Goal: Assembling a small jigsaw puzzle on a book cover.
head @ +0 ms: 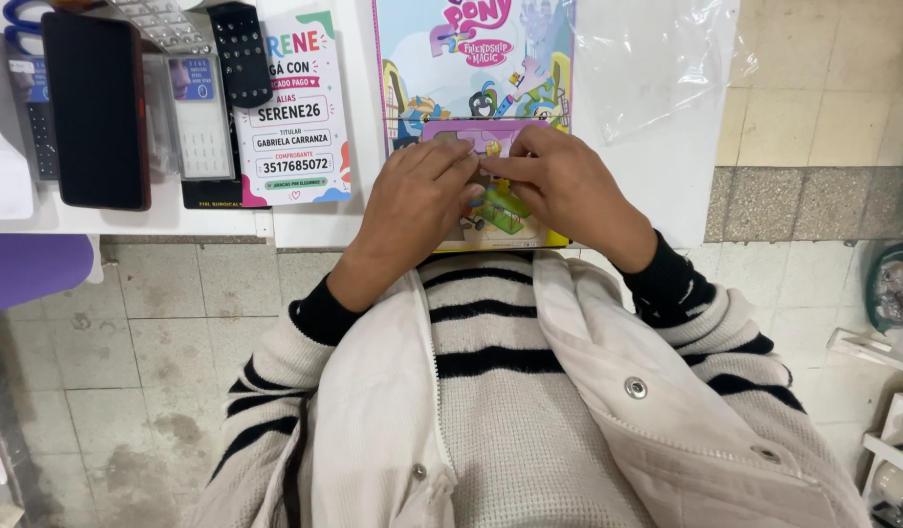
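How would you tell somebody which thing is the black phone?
Find the white counter at the top. At its far left lies the black phone, a plain dark slab, unlike the buttoned calculator and remote beside it.

floor: worn grey tiles; white counter; purple seat; white shelf right

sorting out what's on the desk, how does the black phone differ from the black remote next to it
The black phone is a broad slab with a plain dark face and a reddish rim; the black remote is narrower, with rows of small light buttons. The phone lies wholly in view at the far left, roughly upright; the remote sits further right, slightly tilted, its top cut off by the picture's edge. Both are dark, lie flat on the white table, and neither hand touches them.
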